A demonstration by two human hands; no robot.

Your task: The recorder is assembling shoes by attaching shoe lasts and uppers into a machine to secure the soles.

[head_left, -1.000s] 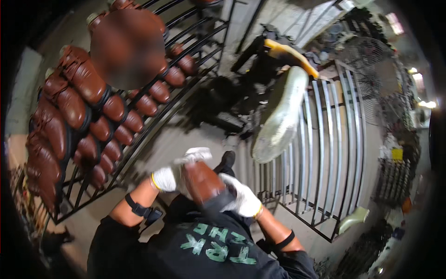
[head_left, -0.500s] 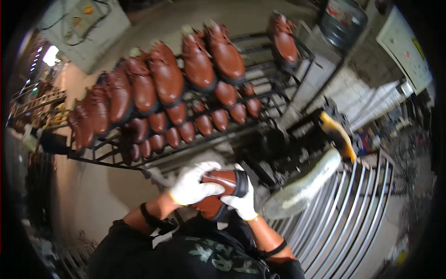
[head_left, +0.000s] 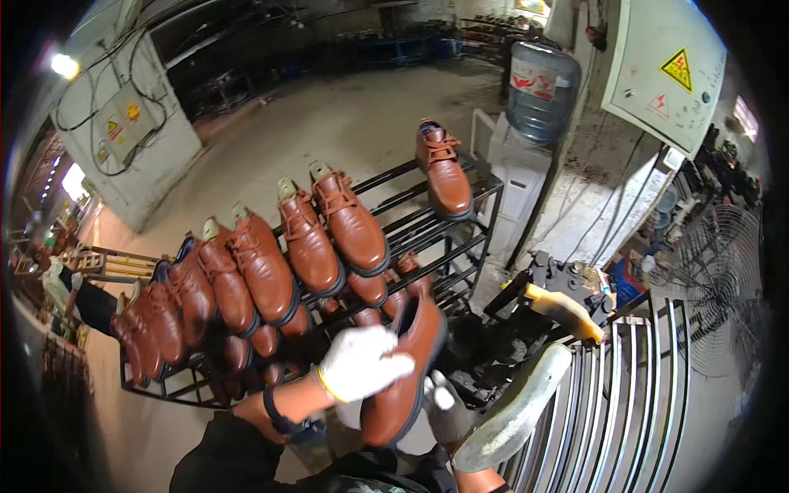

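Note:
A reddish-brown leather shoe [head_left: 411, 378] with a dark sole is held up in front of me, toe toward me and slanting down. My left hand [head_left: 362, 366], in a white glove, is closed on its upper near the opening. My right hand [head_left: 446, 411], also gloved, is close beside the sole with its fingers curled. The pale grey-green foot-shaped form [head_left: 526, 411] partly covers this hand and its wrist. What its fingers hold, if anything, is hidden.
A black metal rack [head_left: 485, 226] bears rows of similar shoes [head_left: 308, 242], with one shoe [head_left: 446, 174] apart at its right end. On my right are metal bars [head_left: 612, 403], a yellow-edged part [head_left: 563, 311] and a fan [head_left: 719, 283]. A water dispenser [head_left: 514, 177] stands behind.
The view has tilted up, showing more of the room. The shoe has turned from lying sideways between both hands to standing lengthwise, and the right hand has moved down behind the grey-green form.

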